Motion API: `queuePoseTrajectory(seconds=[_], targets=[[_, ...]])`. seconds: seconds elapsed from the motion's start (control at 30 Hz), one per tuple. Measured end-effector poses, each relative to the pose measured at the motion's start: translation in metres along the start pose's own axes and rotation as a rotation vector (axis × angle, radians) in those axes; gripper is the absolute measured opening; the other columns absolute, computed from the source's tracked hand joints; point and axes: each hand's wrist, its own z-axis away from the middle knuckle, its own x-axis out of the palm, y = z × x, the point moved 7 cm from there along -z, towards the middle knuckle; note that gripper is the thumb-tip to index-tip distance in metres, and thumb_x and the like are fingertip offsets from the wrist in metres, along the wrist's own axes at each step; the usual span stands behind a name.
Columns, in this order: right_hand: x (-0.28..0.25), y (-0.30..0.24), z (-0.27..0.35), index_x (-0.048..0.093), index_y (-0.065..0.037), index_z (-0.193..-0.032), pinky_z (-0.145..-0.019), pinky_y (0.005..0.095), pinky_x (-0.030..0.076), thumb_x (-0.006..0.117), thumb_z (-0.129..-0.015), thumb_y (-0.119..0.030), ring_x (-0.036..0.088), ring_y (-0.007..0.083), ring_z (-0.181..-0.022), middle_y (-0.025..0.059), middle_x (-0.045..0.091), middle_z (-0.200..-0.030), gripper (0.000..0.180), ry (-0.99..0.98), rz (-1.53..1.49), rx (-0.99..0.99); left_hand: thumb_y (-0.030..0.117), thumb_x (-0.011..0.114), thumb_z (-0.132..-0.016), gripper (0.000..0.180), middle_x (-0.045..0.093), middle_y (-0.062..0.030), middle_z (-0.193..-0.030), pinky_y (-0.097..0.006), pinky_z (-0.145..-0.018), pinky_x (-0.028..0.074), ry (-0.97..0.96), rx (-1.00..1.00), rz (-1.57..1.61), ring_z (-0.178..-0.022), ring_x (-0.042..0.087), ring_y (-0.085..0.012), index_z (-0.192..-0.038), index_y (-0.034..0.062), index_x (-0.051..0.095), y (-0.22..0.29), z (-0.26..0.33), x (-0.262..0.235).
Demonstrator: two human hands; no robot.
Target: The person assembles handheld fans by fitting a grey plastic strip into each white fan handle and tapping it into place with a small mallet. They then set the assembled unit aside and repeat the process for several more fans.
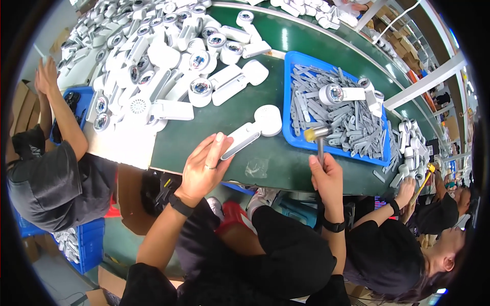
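One hammer (pixel 320 133) is gripped by the right hand (pixel 327 179) near the blue tray (pixel 288 97). On the green table (pixel 291 171), left of this tray, a white fan (pixel 245 139) touches the left hand (pixel 200 168); I cannot tell if it is gripped. With weak support, a badly aimed blow could shift the fan or bruise that hand.

Bright feed my end. I note glare streaks on the belt (pixel 284 38) past the far edge of the worktop (pixel 178 141); pale board (pixel 130 148), left edge, washed out. Straight lines bow rimward.
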Motion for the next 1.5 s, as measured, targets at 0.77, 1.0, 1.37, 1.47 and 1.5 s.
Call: queuePoseTrajectory(seconds=[0.77, 1.0, 1.37, 1.47, 1.5], targets=[[0.013, -0.008, 0.005, 0.061, -0.009, -0.082, -0.056, 0.0497, 0.051, 0.072, -0.087, -0.030, 0.067, 0.0381, -0.061, 0.0128, 0.067, -0.068, 0.024, 0.255, 0.961, -0.421, 0.012, 0.079, -0.092, 0.063, 0.079, -0.0187, -0.100, -0.039, -0.074, 0.061, 0.044, -0.316, -0.158, -0.083, 0.078, -0.0340, -0.149, 0.0058, 0.055, -0.036, -0.154, -0.043], [0.016, -0.003, 0.006, 0.061, -0.010, -0.083, -0.055, 0.0493, 0.053, 0.073, -0.086, -0.031, 0.068, 0.0358, -0.059, 0.0105, 0.068, -0.069, 0.024, 0.306, 0.996, -0.399, 0.030, 0.080, -0.083, 0.068, 0.077, -0.0205, -0.090, -0.045, -0.084, 0.058, 0.022, -0.535, -0.374, -0.086, 0.076, -0.0363, -0.143, 0.0025, 0.060, -0.193, -0.228, -0.018], [0.020, -0.007, 0.006, 0.062, -0.012, -0.085, -0.051, 0.0442, 0.055, 0.072, -0.089, -0.035, 0.069, 0.0295, -0.056, 0.0082, 0.069, -0.070, 0.026, 0.307, 1.001, -0.492, 0.027, 0.080, -0.083, 0.066, 0.074, -0.0256, -0.123, -0.044, -0.103, 0.055, -0.299, -0.588, -0.689, -0.116, 0.071, -0.0394, -0.141, 0.0012, 0.063, -0.259, -0.214, -0.005], [0.021, -0.008, 0.006, 0.061, -0.012, -0.084, -0.049, 0.0430, 0.054, 0.072, -0.090, -0.035, 0.068, 0.0286, -0.054, 0.0071, 0.068, -0.067, 0.026, 0.347, 1.015, -0.490, 0.029, 0.080, -0.088, 0.063, 0.070, -0.0273, -0.128, -0.045, -0.105, 0.053, -0.317, -0.406, -0.460, -0.119, 0.069, -0.0394, -0.141, -0.0001, 0.062, -0.197, -0.230, 0.043], [0.019, -0.007, 0.008, 0.061, -0.012, -0.084, -0.049, 0.0428, 0.054, 0.072, -0.090, -0.035, 0.068, 0.0285, -0.054, 0.0068, 0.068, -0.066, 0.026, 0.359, 1.018, -0.487, 0.032, 0.081, -0.089, 0.065, 0.070, -0.0270, -0.130, -0.044, -0.106, 0.052, -0.393, -0.409, -0.313, -0.121, 0.068, -0.0388, -0.142, 0.0002, 0.062, -0.158, -0.236, 0.074]])
